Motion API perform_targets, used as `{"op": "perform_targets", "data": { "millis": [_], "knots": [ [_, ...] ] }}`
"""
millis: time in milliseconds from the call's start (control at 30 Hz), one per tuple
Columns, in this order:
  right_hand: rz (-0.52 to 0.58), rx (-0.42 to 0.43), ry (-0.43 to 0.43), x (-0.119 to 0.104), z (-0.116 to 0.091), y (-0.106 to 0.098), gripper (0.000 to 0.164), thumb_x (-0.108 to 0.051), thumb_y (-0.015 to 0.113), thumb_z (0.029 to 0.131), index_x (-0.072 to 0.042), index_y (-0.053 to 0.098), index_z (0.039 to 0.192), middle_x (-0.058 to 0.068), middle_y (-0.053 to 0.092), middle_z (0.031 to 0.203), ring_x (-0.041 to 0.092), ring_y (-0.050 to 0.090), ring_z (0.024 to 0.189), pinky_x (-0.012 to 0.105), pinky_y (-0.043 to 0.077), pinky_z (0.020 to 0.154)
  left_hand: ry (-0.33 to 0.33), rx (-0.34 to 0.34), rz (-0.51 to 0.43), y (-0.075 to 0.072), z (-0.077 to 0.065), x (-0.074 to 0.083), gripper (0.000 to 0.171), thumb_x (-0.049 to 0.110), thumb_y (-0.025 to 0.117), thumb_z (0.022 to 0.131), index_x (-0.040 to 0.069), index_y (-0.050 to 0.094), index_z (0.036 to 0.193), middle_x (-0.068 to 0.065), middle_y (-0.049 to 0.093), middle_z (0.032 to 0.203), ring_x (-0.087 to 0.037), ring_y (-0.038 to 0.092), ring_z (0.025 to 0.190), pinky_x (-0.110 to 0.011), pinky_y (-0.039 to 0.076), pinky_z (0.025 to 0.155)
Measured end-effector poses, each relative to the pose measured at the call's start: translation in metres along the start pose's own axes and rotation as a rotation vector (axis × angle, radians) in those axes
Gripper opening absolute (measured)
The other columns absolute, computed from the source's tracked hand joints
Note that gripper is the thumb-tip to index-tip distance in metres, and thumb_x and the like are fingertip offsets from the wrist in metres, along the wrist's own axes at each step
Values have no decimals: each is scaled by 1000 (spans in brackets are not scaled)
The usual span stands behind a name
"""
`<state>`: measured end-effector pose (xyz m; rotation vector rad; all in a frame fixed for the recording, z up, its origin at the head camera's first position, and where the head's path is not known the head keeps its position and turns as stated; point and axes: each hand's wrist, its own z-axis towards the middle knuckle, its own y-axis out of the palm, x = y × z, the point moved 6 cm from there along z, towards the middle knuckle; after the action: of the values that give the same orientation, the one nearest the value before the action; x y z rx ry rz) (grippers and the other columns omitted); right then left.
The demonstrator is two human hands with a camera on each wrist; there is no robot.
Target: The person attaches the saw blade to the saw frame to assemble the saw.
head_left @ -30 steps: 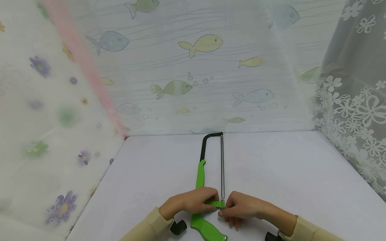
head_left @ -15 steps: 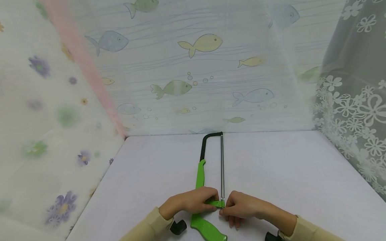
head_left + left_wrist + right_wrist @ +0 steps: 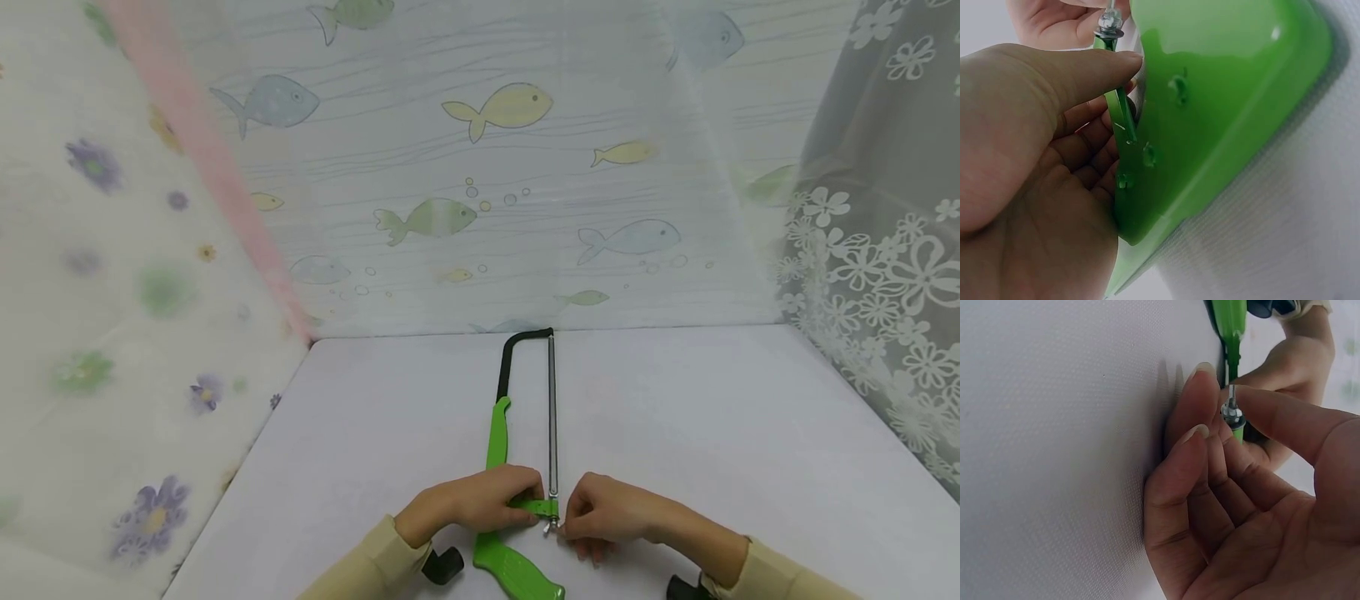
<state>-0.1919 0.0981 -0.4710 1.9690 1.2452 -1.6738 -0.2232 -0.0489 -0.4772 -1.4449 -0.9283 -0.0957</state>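
A hacksaw point(image 3: 519, 573) with a green handle and black front frame lies on the white tabletop, its blade point(image 3: 552, 417) along the right side. My left hand point(image 3: 491, 498) grips the green frame near the blade's lower end; its thumb lies over the green bracket point(image 3: 542, 506). Just below that bracket sits a small metal wing nut point(image 3: 551, 527). The thumb and forefinger of my right hand point(image 3: 618, 510) pinch at the nut from the right. In the right wrist view the thumb tip meets the wing nut point(image 3: 1232, 414), with the other fingers curled beneath.
White cloth covers the table point(image 3: 390, 400). A curtain printed with fish point(image 3: 525, 108) hangs behind it, a flowered one at left and a lacy one at right. Black wrist-worn pieces point(image 3: 444, 567) sit below both wrists.
My right hand has shifted slightly right and its fingers have drawn back, so the wing nut now shows in the head view. My left hand and the hacksaw have stayed put.
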Motion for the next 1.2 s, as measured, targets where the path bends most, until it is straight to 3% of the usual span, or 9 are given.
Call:
{"op": "perform_targets", "data": {
  "millis": [267, 567, 767, 867, 1033, 1200],
  "knots": [
    [-5, -1, -12, 0, 1, 0, 25, -10, 70, 94, 4, 69, 73, 0, 57, 58, 9, 54, 47, 22, 38, 45, -5, -9, -8, 0, 0, 0, 7, 17, 66, 102, 15, 61, 107, 13, 56, 95, 0, 46, 83, -16, 41, 74],
    [31, -40, -18, -2, 2, 4, 16, -6, 74, 89, 3, 73, 76, 2, 62, 61, 8, 55, 50, 21, 40, 46, 7, -5, -5, 0, 0, 0, 7, 17, 65, 102, 16, 61, 107, 13, 54, 93, 0, 46, 83, -16, 40, 74],
    [12, -53, -6, -2, 5, 6, 31, -18, 74, 92, 6, 72, 72, 2, 61, 58, 9, 54, 47, 22, 37, 45, 12, -8, -12, 0, 0, 1, 7, 16, 65, 102, 15, 61, 107, 13, 54, 93, 0, 46, 83, -15, 41, 74],
    [14, -46, 11, -1, 6, 7, 37, -23, 74, 93, 7, 71, 70, 7, 64, 58, 10, 55, 46, 22, 37, 44, 4, -10, -21, -2, -1, 2, 7, 16, 66, 102, 15, 61, 106, 13, 53, 93, 0, 46, 82, -16, 41, 74],
    [15, -29, 13, -1, 8, 7, 41, -25, 73, 94, 7, 71, 68, 16, 67, 61, 10, 56, 44, 21, 37, 43, 2, -12, -23, -2, -2, 4, 7, 16, 66, 101, 15, 61, 106, 12, 53, 91, -1, 46, 82, -16, 40, 74],
    [13, -17, 26, -1, 8, 8, 42, -25, 72, 95, 7, 71, 67, 16, 67, 60, 9, 56, 44, 20, 37, 42, 5, -12, -24, -2, -2, 4, 7, 15, 66, 101, 15, 61, 105, 12, 53, 91, -1, 46, 82, -16, 41, 73]
  ]
}}
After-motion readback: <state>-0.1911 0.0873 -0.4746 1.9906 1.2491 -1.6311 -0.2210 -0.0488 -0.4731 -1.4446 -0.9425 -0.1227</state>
